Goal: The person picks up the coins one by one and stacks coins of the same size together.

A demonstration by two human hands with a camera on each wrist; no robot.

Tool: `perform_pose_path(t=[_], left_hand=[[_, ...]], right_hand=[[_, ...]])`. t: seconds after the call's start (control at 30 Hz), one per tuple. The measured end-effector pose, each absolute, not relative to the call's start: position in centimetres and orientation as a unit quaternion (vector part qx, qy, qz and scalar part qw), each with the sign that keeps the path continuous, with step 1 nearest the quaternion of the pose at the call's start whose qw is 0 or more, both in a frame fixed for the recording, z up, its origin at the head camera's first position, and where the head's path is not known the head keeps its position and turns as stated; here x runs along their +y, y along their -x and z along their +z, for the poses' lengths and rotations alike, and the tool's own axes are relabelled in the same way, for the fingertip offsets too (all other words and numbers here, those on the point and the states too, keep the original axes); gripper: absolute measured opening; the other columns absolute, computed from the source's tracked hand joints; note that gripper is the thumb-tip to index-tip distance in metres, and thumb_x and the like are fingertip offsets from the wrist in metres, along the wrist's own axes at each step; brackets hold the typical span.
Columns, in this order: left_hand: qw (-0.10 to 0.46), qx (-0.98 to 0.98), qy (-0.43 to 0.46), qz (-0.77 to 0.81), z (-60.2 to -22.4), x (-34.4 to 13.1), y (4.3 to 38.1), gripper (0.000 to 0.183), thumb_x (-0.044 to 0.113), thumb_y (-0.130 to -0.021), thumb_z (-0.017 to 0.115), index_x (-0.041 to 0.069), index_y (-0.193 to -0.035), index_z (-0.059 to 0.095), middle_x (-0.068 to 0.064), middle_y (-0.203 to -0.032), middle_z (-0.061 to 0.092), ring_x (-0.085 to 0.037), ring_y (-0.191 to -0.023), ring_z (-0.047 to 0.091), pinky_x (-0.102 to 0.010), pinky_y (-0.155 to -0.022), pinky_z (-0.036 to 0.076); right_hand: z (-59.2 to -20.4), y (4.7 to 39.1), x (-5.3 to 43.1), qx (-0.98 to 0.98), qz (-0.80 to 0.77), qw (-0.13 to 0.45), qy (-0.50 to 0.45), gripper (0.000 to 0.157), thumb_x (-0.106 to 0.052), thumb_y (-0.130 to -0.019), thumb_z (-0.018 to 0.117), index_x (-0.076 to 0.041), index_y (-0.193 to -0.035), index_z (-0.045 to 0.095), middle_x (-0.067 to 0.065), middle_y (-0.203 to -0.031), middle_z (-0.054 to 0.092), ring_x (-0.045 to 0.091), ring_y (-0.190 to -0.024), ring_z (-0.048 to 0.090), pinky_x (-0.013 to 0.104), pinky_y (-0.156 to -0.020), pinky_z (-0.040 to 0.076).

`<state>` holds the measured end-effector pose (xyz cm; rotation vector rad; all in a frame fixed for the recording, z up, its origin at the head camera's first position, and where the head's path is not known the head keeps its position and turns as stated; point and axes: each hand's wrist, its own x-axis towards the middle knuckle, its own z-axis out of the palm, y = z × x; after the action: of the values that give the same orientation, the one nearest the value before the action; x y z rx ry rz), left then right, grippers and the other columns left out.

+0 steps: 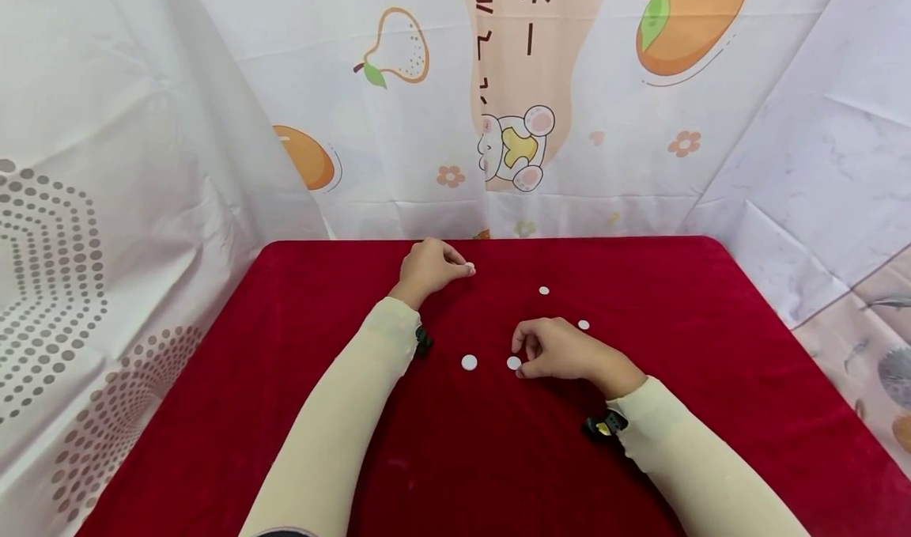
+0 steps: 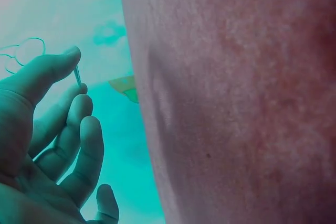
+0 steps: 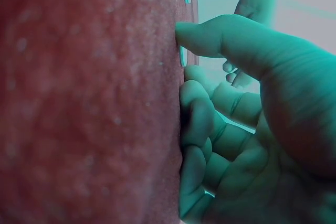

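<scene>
Pinches a white disc point(image 1: 470, 267) between thumb and index finger of the left hand point(image 1: 429, 266), near the 12 o'clock edge of the red worktop point(image 1: 491, 474). Appears edge-on in left wrist view, apparently clear of the worktop. Holds the other left fingers loosely bent and spread apart.

Brackets a second disc point(image 1: 514, 363), flat on the worktop, between thumb and index finger of the right hand point(image 1: 558, 349); sets the thumb tip at its 5 o'clock rim. Cannot tell whether pinched or merely touched: partly hidden by the thumb in right wrist view. Curls the other right fingers inward, close to the worktop.

Taking the second disc as clock centre, head view: locates the left hand's disc at 11 o'clock, well apart; a third disc point(image 1: 469, 362) at 9, near; a fourth disc point(image 1: 544, 290) at 1; a fifth disc point(image 1: 584, 325) at 2, just past the back of the right hand. Counts all three as lying flat.

Reaches in from 7 and 5 o'clock in cream sleeves point(image 1: 342, 418), with a dark band point(image 1: 423, 341) at each wrist. Includes, beyond the worktop at 12 o'clock, a white curtain point(image 1: 420, 134) printed with fruit and flowers.
</scene>
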<state>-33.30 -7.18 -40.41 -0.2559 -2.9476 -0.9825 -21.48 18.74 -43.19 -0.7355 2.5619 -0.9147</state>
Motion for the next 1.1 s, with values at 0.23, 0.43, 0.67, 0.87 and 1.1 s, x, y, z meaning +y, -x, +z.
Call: perform_pose_path(t=[0.23, 0.43, 0.67, 0.87, 1.1], left_hand=[[0.016, -0.940, 0.093, -0.327, -40.2, -7.7, 31.9, 0.018, 0.044, -0.084, 0.085, 0.027, -0.082, 0.081, 0.010, -0.080, 0.072, -0.017, -0.083, 0.063, -0.039, -0.073, 0.053], [0.004, -0.934, 0.095, -0.344, -40.1, -8.0, 30.9, 0.015, 0.041, -0.085, 0.085, 0.027, -0.083, 0.081, 0.009, -0.081, 0.071, -0.019, -0.082, 0.063, -0.037, -0.071, 0.053], [0.001, -0.927, 0.106, -0.360, -40.0, -8.6, 29.9, 0.014, 0.040, -0.086, 0.084, 0.026, -0.088, 0.081, 0.008, -0.083, 0.072, -0.019, -0.082, 0.063, -0.035, -0.070, 0.054], [-0.005, -0.917, 0.109, -0.384, -39.9, -9.1, 29.0, 0.014, 0.037, -0.085, 0.085, 0.024, -0.090, 0.082, 0.007, -0.084, 0.072, -0.019, -0.082, 0.063, -0.035, -0.069, 0.054], [-0.012, -0.911, 0.129, -0.393, -39.6, -8.8, 28.4, 0.011, 0.037, -0.086, 0.085, 0.027, -0.086, 0.081, 0.009, -0.083, 0.073, -0.018, -0.081, 0.064, -0.035, -0.069, 0.054]], right_hand=[[-43.0, 21.4, 18.8, 0.898, -0.319, 0.156, 0.259, 0.025, -0.019, -0.082, 0.086, -0.017, -0.097, 0.067, -0.004, -0.070, 0.062, 0.012, -0.063, 0.058, 0.028, -0.063, 0.049], [-42.9, 21.2, 18.8, 0.897, -0.322, 0.160, 0.256, 0.025, -0.017, -0.082, 0.086, -0.016, -0.097, 0.067, -0.003, -0.070, 0.062, 0.013, -0.063, 0.057, 0.028, -0.063, 0.049], [-42.9, 21.3, 18.7, 0.899, -0.320, 0.158, 0.255, 0.025, -0.018, -0.082, 0.087, -0.016, -0.098, 0.068, -0.003, -0.071, 0.062, 0.013, -0.064, 0.057, 0.028, -0.064, 0.049], [-43.0, 21.4, 18.7, 0.899, -0.319, 0.158, 0.256, 0.025, -0.018, -0.082, 0.086, -0.017, -0.098, 0.067, -0.003, -0.072, 0.062, 0.013, -0.064, 0.057, 0.028, -0.064, 0.049], [-43.1, 21.4, 18.6, 0.896, -0.325, 0.165, 0.253, 0.025, -0.017, -0.081, 0.085, -0.016, -0.098, 0.067, -0.003, -0.072, 0.062, 0.012, -0.064, 0.057, 0.028, -0.063, 0.049]])
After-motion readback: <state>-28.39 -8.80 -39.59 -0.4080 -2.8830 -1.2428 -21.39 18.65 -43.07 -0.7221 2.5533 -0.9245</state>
